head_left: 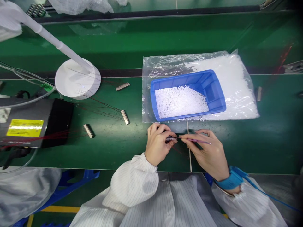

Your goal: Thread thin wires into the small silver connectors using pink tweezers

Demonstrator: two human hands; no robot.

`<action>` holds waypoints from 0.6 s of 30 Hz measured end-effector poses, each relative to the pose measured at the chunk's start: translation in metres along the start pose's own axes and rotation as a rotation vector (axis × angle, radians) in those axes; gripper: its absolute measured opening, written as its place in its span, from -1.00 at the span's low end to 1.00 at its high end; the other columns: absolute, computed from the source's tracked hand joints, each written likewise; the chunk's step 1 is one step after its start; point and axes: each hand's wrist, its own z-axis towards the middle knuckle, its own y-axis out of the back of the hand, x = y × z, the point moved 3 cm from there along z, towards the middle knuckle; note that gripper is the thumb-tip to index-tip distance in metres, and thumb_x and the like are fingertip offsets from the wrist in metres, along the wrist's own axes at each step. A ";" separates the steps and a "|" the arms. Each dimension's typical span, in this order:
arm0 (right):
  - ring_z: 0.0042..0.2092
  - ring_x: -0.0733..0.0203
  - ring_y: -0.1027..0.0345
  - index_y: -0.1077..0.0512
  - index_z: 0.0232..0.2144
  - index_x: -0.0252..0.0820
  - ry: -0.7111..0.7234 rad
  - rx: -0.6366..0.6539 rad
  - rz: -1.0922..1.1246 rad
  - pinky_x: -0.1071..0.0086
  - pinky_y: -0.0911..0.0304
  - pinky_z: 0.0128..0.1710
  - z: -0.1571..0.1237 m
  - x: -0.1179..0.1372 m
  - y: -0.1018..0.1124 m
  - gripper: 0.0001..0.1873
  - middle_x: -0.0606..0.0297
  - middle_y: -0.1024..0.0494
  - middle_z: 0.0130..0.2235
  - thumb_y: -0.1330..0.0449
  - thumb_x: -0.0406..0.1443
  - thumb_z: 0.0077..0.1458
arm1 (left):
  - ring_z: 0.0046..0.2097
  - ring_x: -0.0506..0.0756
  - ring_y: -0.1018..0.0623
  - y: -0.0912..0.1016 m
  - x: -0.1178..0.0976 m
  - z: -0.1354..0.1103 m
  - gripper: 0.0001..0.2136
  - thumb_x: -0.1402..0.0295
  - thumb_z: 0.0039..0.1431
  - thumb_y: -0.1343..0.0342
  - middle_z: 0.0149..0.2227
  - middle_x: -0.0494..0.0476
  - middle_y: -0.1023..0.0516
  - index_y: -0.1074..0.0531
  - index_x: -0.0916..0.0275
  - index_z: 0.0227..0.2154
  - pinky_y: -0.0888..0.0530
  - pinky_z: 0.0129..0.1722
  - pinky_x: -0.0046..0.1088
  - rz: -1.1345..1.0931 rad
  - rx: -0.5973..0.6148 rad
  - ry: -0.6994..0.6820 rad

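Note:
My left hand (157, 145) is closed around a small rectangular component with pins (170, 138), from which fine red wires trail. Between the thumb and fingers of my right hand (211, 153) is a thin pinkish rod-shaped tool (200, 140), its tip pointing at the component's right end. Whether the tip touches the component is too small to tell. A blue wrist strap with a cord (229, 179) circles my right wrist. Just beyond my hands, a blue plastic bin (215, 91) holds small white beads (181, 102).
The bin rests on a clear zip bag of white beads (239, 91). Similar wired components (125, 117) lie to the left, near a white lamp base (71, 78) and a black device with a yellow label (59, 123). Another person's pale clothing (26, 192) shows at lower left.

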 end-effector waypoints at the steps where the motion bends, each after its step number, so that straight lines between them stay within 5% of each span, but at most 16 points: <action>1: -0.36 0.26 -0.44 -0.43 -0.27 -0.15 0.000 -0.003 -0.002 0.20 -0.31 -0.20 0.000 0.000 0.000 -0.85 0.36 -0.62 -0.30 -0.20 -0.43 0.08 | -0.08 0.17 -0.32 0.000 0.000 0.000 -0.93 0.37 0.07 -0.24 -0.27 0.06 -0.47 -0.52 0.13 -0.34 -0.22 -0.05 -0.19 -0.001 0.002 0.001; 18: -0.35 0.25 -0.45 -0.42 -0.26 -0.13 0.009 -0.010 -0.017 0.19 -0.31 -0.18 -0.002 0.000 -0.002 -0.83 0.38 -0.62 -0.29 -0.20 -0.45 0.08 | -0.09 0.17 -0.32 -0.001 0.001 0.000 -0.92 0.36 0.06 -0.24 -0.27 0.06 -0.47 -0.53 0.13 -0.35 -0.22 -0.06 -0.19 0.002 -0.009 -0.005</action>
